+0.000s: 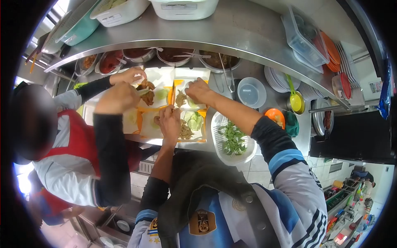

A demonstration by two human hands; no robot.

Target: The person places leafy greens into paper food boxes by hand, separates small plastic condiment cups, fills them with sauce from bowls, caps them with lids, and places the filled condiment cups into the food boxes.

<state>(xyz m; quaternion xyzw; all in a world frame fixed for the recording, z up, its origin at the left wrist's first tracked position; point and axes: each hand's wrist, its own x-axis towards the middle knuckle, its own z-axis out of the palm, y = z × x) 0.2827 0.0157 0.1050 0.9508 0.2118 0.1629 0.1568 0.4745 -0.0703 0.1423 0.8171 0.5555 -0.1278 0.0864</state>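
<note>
Open cardboard boxes, white inside with orange edges, stand side by side at the front of the tabletop. The nearest holds shredded, browned meat and smooth, pale green slices. The left hand reaches into this box beside the meat, fingers bent; whether its grip pinches anything cannot be told. The right hand reaches down into the box behind, fingers curled, their tips hidden, so its grip cannot be told either.

To the left, a co-worker's hands hold a glossy brown piece of food over another box. To the right sits a slotted white plastic basket of loose green leaves. Beyond it are a round, cloudy clear tub, stacked white plates, an orange bowl and a yellow-green ladle.

The tabletop is brushed steel. Along its back, round metal pots of red and brown food stand under a curved-looking steel shelf. On the shelf are white tubs, a teal basin and a clear bin; the tubs' printed labels are too small to read.

Pale square tiles cover the floor. The light blue and white shirt has black sleeve stripes and a gold chest badge, its lettering apparently "FIFA".
</note>
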